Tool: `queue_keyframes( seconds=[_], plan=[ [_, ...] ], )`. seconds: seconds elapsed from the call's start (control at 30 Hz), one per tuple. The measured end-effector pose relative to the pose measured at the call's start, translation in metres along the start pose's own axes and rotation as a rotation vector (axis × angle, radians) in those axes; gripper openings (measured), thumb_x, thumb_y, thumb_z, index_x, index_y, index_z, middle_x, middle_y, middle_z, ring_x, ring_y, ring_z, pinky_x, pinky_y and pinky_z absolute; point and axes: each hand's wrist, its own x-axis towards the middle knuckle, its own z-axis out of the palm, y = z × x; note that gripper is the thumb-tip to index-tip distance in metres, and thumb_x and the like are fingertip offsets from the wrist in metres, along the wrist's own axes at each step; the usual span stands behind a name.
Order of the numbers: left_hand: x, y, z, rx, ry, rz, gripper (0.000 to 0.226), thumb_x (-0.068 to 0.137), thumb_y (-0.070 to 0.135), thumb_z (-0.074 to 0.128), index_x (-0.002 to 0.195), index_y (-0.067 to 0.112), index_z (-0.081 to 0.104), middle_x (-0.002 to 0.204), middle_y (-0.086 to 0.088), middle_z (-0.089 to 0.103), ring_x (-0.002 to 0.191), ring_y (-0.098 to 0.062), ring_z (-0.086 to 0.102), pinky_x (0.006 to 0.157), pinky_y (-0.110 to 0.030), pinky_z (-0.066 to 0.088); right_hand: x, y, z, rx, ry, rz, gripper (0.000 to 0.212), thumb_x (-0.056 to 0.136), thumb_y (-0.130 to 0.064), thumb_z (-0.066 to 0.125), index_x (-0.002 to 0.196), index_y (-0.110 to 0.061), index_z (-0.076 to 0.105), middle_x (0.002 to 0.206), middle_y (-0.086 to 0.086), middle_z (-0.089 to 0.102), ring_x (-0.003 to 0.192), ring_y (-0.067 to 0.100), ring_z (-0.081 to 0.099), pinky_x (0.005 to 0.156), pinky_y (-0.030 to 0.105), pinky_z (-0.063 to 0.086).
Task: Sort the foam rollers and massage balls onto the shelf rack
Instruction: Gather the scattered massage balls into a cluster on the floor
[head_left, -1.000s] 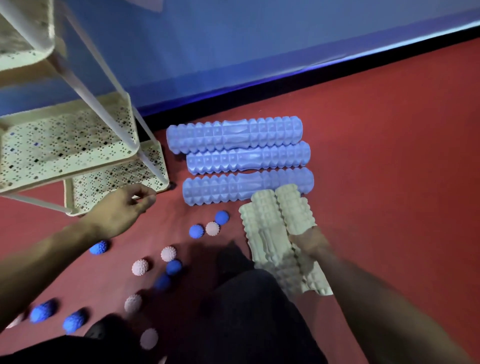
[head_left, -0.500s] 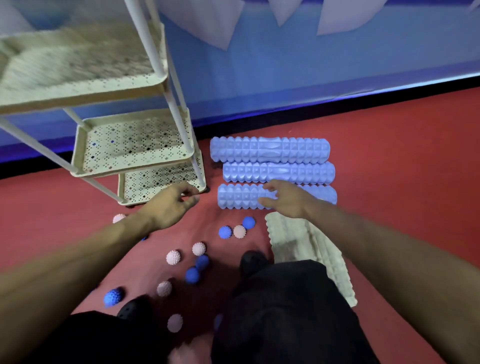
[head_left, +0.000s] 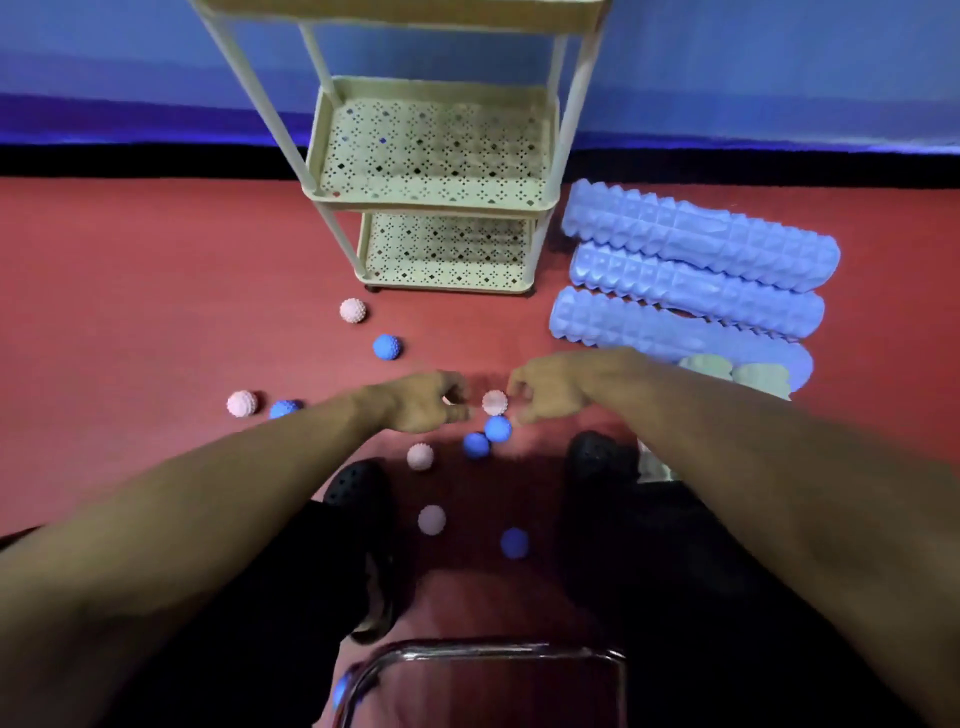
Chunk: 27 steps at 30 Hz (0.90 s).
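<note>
Both hands have left the rack and rollers. The left hand (head_left: 423, 402) apparently pinches a ball; the right hand (head_left: 558, 384), fingers loosely curled, holds nothing beside the pink ball (head_left: 494, 402).

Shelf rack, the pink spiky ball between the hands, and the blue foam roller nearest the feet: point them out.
Shelf rack (head_left: 332, 200): head view, front rim of the middle tray.
Pink spiky ball (head_left: 494, 402): head view, centre of the ball.
Blue foam roller (head_left: 613, 325): head view, left part of its ridged body.

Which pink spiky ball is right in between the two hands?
The pink ball sitting between the left hand and right hand, just above two blue balls. The other pink ones lie farther away on the red floor.
</note>
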Motion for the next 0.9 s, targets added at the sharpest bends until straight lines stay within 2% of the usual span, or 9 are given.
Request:
queue_keyframes(
  seconds=[0.13,0.27,0.37,0.43,0.53,0.6,0.7,0.8,0.9],
  plan=[
    [0.014,-0.024,0.025,0.004,-0.086,-0.065,0.047,0.097,0.043,0.060,0.138,0.021,0.052,0.131,0.002,0.058,0.115,-0.020,0.057,0.102,-0.032,0.044,0.023,-0.007,0.033,-0.011,-0.115,0.012,0.057,0.093,-0.051,0.062,0.142,-0.026,0.049,0.143,-0.003,0.052,0.126,0.024,0.052,0.102,0.034,0.039],
    [0.023,-0.026,0.024,-0.010,-0.061,-0.038,0.045,0.097,0.045,0.059,0.135,0.022,0.054,0.129,0.003,0.059,0.114,-0.020,0.057,0.100,-0.029,0.043,0.023,0.009,0.027,0.028,-0.116,0.063,0.056,0.092,-0.050,0.064,0.141,-0.024,0.051,0.141,-0.003,0.054,0.125,0.023,0.054,0.110,0.036,0.040],
    [0.026,-0.007,0.012,-0.063,0.019,0.020,0.034,0.099,0.040,0.058,0.125,0.019,0.057,0.118,-0.002,0.064,0.105,-0.023,0.060,0.091,-0.028,0.045,0.008,0.025,0.007,0.071,-0.020,0.092,0.056,0.093,-0.047,0.065,0.140,-0.019,0.052,0.136,-0.001,0.057,0.122,0.022,0.056,0.108,0.035,0.042],
    [0.026,0.009,0.002,-0.092,0.077,0.059,0.037,0.099,0.044,0.057,0.126,0.018,0.056,0.116,-0.002,0.063,0.101,-0.022,0.060,0.087,-0.028,0.044,-0.008,0.037,-0.007,0.104,0.031,0.108,0.054,0.095,-0.046,0.064,0.139,-0.017,0.053,0.128,-0.001,0.059,0.123,0.023,0.056,0.105,0.033,0.042],
    [0.022,0.033,-0.012,-0.077,0.128,0.120,0.046,0.099,0.045,0.057,0.136,0.017,0.053,0.128,-0.002,0.059,0.106,-0.021,0.059,0.091,-0.027,0.042,-0.046,0.054,-0.027,0.123,0.106,0.152,0.053,0.097,-0.046,0.060,0.141,-0.018,0.052,0.126,-0.002,0.059,0.120,0.020,0.055,0.099,0.029,0.040],
    [0.016,0.050,-0.021,-0.051,0.164,0.157,0.048,0.099,0.045,0.056,0.138,0.017,0.053,0.133,-0.004,0.058,0.111,-0.022,0.059,0.097,-0.029,0.044,-0.074,0.069,-0.035,0.167,0.184,0.194,0.054,0.097,-0.046,0.060,0.143,-0.020,0.050,0.138,-0.001,0.057,0.125,0.020,0.053,0.103,0.029,0.039],
    [0.003,0.084,-0.039,-0.051,0.212,0.197,0.049,0.098,0.045,0.058,0.139,0.018,0.053,0.134,-0.005,0.058,0.108,-0.022,0.061,0.099,-0.031,0.045,-0.121,0.097,-0.031,0.276,0.305,0.242,0.055,0.097,-0.045,0.060,0.144,-0.018,0.050,0.138,0.002,0.060,0.125,0.022,0.054,0.105,0.030,0.039],
    [-0.012,0.126,-0.058,-0.021,0.287,0.257,0.043,0.098,0.041,0.060,0.132,0.015,0.059,0.125,-0.001,0.062,0.107,-0.020,0.062,0.096,-0.029,0.045,-0.166,0.124,-0.013,0.348,0.397,0.301,0.051,0.098,-0.045,0.058,0.142,-0.019,0.052,0.137,0.001,0.060,0.123,0.022,0.056,0.109,0.037,0.040],
    [-0.028,0.172,-0.069,0.034,0.347,0.328,0.037,0.098,0.039,0.060,0.124,0.013,0.063,0.112,0.002,0.063,0.106,-0.020,0.062,0.091,-0.027,0.044,-0.206,0.145,0.012,0.401,0.437,0.328,0.050,0.098,-0.044,0.059,0.141,-0.018,0.053,0.133,0.001,0.062,0.118,0.023,0.060,0.106,0.034,0.043]
  ],
)
